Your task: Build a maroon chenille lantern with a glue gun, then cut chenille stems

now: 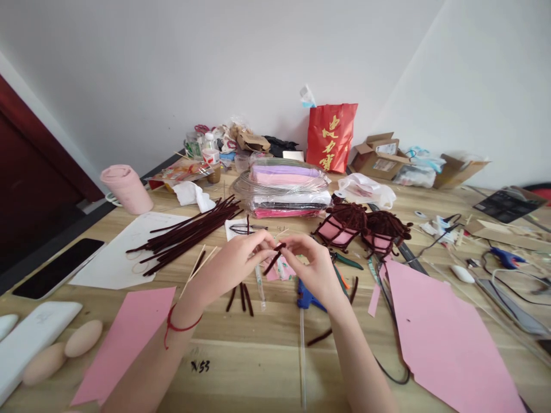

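Both forearms rise from the near edge of the wooden table [258, 350], the left one wearing a red string at the wrist. Ranked by size after the table: a big pink paper sheet [447, 338] lies at four o'clock from the hands, and a smaller pink sheet [124, 338] at eight o'clock. A white sheet [116, 258] sits at nine o'clock, with a long bundle of dark brown pipe cleaners [189, 232] across its far edge at ten o'clock. A red bag [330, 136] stands at twelve o'clock against the wall, with a stack of plastic-wrapped coloured packs [284, 189] in front of it. Two small brown-and-pink lantern frames [361, 229] sit at two o'clock. A blue glue gun [307, 298] lies at five o'clock, just under the right hand.

Left hand [235, 261] and right hand [312, 264] meet at the centre above the table, each pinching one end of a short brown pipe cleaner piece [275, 258] between thumb and fingertips. Three more short brown pieces [241, 298] lie at six o'clock below the left hand.
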Demonstrator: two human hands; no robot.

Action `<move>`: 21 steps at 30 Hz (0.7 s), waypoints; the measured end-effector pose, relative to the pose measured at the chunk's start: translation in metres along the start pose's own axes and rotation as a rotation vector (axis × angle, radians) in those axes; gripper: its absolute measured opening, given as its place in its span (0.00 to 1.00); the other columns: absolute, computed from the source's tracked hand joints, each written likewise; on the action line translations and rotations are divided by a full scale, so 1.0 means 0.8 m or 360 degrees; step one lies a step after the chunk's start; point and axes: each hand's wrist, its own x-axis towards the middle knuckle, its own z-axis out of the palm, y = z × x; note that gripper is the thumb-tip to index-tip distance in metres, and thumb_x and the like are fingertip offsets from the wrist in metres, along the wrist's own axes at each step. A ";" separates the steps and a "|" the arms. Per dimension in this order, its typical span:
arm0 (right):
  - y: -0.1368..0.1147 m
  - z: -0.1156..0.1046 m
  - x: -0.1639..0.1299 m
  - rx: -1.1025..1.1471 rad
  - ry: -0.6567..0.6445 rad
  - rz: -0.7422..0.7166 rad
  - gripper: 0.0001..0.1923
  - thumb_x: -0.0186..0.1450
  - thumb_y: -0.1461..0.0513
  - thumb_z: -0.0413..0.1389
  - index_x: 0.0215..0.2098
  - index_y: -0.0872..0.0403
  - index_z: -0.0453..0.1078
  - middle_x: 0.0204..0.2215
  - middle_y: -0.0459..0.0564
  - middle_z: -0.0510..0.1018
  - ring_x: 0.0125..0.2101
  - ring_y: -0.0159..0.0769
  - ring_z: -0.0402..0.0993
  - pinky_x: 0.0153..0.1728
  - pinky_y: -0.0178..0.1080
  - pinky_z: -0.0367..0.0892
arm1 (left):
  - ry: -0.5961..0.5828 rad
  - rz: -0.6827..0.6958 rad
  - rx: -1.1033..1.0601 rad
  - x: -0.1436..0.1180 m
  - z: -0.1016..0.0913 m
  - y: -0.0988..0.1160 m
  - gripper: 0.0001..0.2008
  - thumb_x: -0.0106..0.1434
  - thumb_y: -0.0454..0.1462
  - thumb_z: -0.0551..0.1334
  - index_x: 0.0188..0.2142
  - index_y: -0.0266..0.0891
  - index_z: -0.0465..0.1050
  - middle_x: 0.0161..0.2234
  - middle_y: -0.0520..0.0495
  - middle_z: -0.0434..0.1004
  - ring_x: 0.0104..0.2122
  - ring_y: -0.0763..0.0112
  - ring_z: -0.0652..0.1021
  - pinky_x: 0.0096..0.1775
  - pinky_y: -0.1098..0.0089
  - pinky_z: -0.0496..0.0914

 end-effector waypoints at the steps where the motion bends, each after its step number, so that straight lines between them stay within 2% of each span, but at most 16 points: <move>1: 0.001 0.000 0.000 0.0051 0.0041 0.0026 0.07 0.63 0.60 0.59 0.40 0.52 0.75 0.35 0.50 0.81 0.34 0.37 0.76 0.38 0.38 0.71 | -0.0019 0.0000 -0.0001 0.000 0.000 0.000 0.09 0.69 0.43 0.57 0.42 0.44 0.73 0.36 0.51 0.80 0.35 0.67 0.79 0.38 0.69 0.69; 6: 0.005 0.000 -0.001 0.0133 0.0096 0.0136 0.06 0.61 0.58 0.62 0.34 0.53 0.75 0.33 0.51 0.81 0.33 0.37 0.76 0.38 0.39 0.71 | -0.0082 -0.0003 0.0062 0.000 -0.005 -0.002 0.06 0.67 0.39 0.58 0.39 0.43 0.74 0.36 0.51 0.80 0.35 0.68 0.79 0.39 0.69 0.69; 11: 0.011 0.008 0.002 0.0327 0.0099 0.0247 0.09 0.58 0.56 0.65 0.33 0.53 0.75 0.31 0.50 0.81 0.31 0.36 0.76 0.35 0.38 0.71 | 0.0053 0.0091 0.0184 0.003 -0.002 0.000 0.04 0.66 0.35 0.59 0.38 0.41 0.73 0.34 0.51 0.79 0.32 0.69 0.78 0.35 0.71 0.69; 13: 0.011 0.011 0.003 0.0404 0.0142 0.0296 0.11 0.57 0.55 0.65 0.31 0.53 0.75 0.28 0.49 0.80 0.29 0.35 0.76 0.32 0.37 0.71 | 0.0137 0.0195 0.0250 0.004 0.004 0.001 0.04 0.67 0.35 0.58 0.39 0.41 0.72 0.35 0.50 0.79 0.34 0.69 0.79 0.36 0.71 0.70; 17: 0.009 0.011 0.003 0.0418 0.0174 0.0350 0.14 0.54 0.52 0.66 0.28 0.54 0.75 0.25 0.49 0.80 0.25 0.35 0.75 0.28 0.37 0.70 | 0.0248 0.0549 0.0597 0.006 0.010 -0.002 0.08 0.71 0.35 0.53 0.40 0.39 0.71 0.37 0.46 0.79 0.38 0.66 0.78 0.40 0.67 0.70; 21: 0.009 0.006 0.001 0.0348 0.0050 0.0321 0.14 0.55 0.52 0.66 0.29 0.54 0.76 0.26 0.50 0.81 0.26 0.35 0.75 0.29 0.37 0.69 | 0.0254 0.0735 0.0807 0.008 0.004 -0.012 0.08 0.71 0.35 0.55 0.38 0.38 0.72 0.36 0.47 0.80 0.39 0.65 0.78 0.42 0.65 0.68</move>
